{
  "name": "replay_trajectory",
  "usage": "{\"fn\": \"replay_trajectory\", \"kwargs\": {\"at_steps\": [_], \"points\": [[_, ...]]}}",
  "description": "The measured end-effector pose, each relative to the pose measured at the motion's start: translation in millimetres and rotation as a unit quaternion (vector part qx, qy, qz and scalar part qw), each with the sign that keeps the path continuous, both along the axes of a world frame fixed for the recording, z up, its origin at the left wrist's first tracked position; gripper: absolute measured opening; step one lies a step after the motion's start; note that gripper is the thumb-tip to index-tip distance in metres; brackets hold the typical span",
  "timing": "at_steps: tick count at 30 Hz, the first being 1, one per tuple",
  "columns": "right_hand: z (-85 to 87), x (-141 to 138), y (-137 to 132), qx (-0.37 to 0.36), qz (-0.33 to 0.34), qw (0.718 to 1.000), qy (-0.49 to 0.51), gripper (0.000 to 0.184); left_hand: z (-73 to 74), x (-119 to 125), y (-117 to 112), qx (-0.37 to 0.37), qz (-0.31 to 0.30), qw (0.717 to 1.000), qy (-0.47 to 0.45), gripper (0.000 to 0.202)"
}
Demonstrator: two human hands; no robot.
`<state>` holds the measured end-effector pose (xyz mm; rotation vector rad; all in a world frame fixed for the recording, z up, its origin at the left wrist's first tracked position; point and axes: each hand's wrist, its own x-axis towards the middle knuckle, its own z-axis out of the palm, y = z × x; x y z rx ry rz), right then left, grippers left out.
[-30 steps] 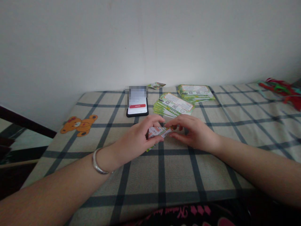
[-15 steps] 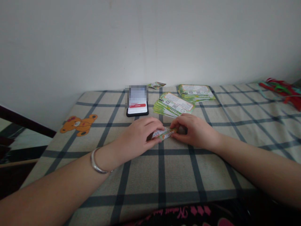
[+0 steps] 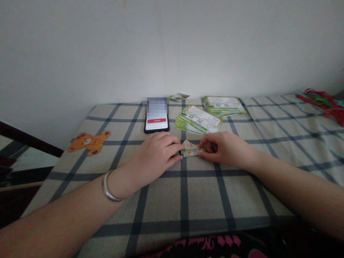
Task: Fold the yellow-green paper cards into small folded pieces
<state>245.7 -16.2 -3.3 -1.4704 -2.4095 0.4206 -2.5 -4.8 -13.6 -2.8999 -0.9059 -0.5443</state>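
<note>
The left hand (image 3: 153, 152) and right hand (image 3: 227, 149) pinched one folded card (image 3: 190, 152) between them, near two card stacks (image 3: 198, 120) and one phone (image 3: 156, 123)

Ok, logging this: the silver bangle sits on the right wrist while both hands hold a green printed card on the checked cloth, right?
No: the silver bangle is on the left wrist, in the head view. The left hand and right hand hold the green printed card on the checked cloth.

Fingers (image 3: 177, 146) hide both ends of the folded card (image 3: 191, 152).
</note>
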Motion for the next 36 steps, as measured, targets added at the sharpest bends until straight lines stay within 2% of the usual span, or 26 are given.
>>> {"fn": "replay_trajectory", "kwargs": {"at_steps": [5, 10, 12, 15, 18, 22, 26, 30, 33, 36], "points": [[-1.3, 2, 0, 0.055, 0.033, 0.998, -0.007, 0.015, 1.5, 2, 0, 0.016, 0.009, 1.000, 0.011, 0.022], [0.9, 1, 0, 0.118, 0.106, 0.987, 0.006, 0.009, 3.2, 2, -2, 0.026, 0.002, 0.999, 0.021, 0.014], [2.4, 0, -1, 0.150, 0.152, 0.977, -0.013, 0.007, 3.8, 3, -3, 0.040, -0.006, 0.998, 0.039, 0.010], [4.3, -2, -3, 0.191, 0.201, 0.958, -0.071, 0.014, 3.6, 2, -5, 0.077, -0.029, 0.995, 0.056, 0.013], [5.1, -4, -6, 0.240, 0.208, 0.941, -0.117, 0.023, 2.6, 0, -5, 0.106, -0.046, 0.992, 0.059, 0.015], [5.8, -5, -8, 0.287, 0.226, 0.918, -0.157, 0.024, 2.6, -3, -3, 0.105, -0.054, 0.992, 0.055, 0.017], [7.4, -5, -9, 0.305, 0.253, 0.899, -0.185, 0.025, 3.7, -3, -2, 0.089, -0.052, 0.993, 0.053, 0.018], [7.2, -6, -10, 0.308, 0.264, 0.893, -0.193, 0.025, 4.7, -3, -2, 0.076, -0.054, 0.994, 0.048, 0.022], [5.1, -7, -9, 0.300, 0.258, 0.898, -0.190, 0.021, 5.4, -3, -4, 0.077, -0.038, 0.995, 0.048, 0.023], [1.5, -8, -8, 0.279, 0.231, 0.916, -0.174, 0.020, 6.1, -2, -5, 0.078, -0.019, 0.995, 0.058, 0.019]]}}
